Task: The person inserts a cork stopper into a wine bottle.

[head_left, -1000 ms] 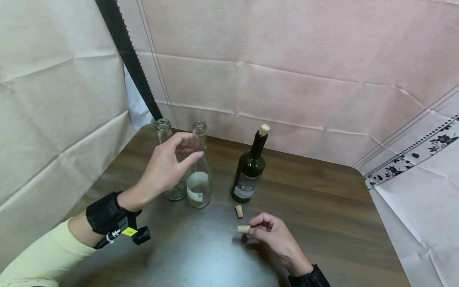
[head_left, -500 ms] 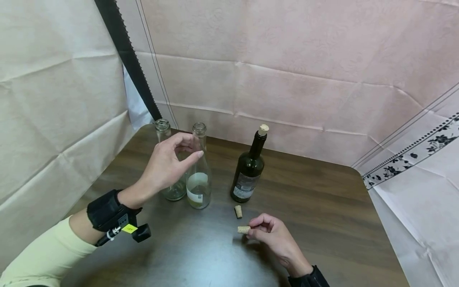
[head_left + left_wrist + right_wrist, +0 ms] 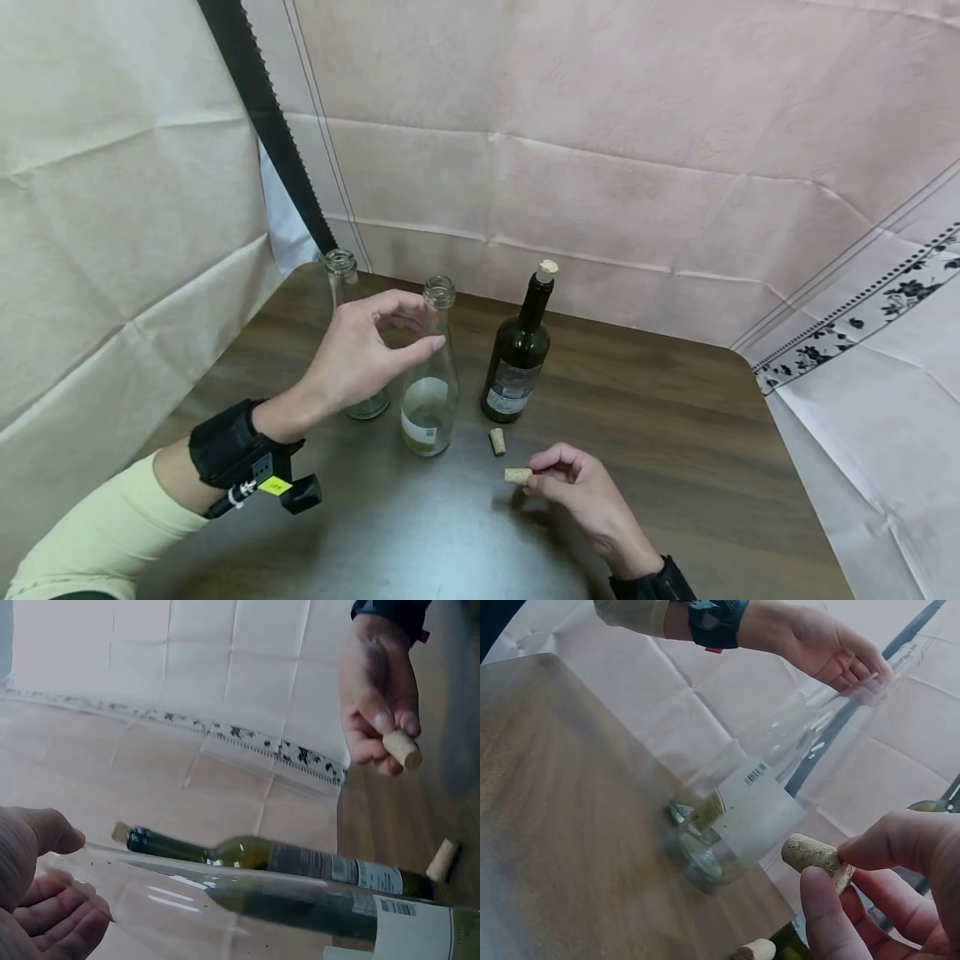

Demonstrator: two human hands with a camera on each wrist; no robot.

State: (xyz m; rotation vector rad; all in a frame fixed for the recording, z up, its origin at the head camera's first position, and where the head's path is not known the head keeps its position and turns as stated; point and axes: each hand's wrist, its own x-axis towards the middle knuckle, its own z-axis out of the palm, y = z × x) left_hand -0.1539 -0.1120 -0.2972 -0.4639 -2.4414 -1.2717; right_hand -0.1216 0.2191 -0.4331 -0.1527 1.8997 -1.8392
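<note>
My left hand [image 3: 367, 350] grips the neck of a clear glass bottle [image 3: 429, 408], thumb on the near side and fingers behind. The bottle carries a white label with a barcode, plain in the right wrist view. Between thumb and fingers my right hand [image 3: 588, 508] pinches a cork [image 3: 517, 476], held lying sideways above the table. A second cork [image 3: 497, 442] stands on the table beyond it. Behind that is a dark green wine bottle [image 3: 517, 367] with a cork [image 3: 547, 270] in its mouth.
Another clear glass bottle [image 3: 367, 404] stands behind my left hand, partly hidden by it. The brown wooden table [image 3: 675, 433] has rounded back corners. Pale creased cloth [image 3: 600, 150] hangs close behind the table and along its sides.
My left hand has brought the labelled clear bottle a little to the right and nearer, away from the other clear bottle. My right hand has shifted slightly right with its cork.
</note>
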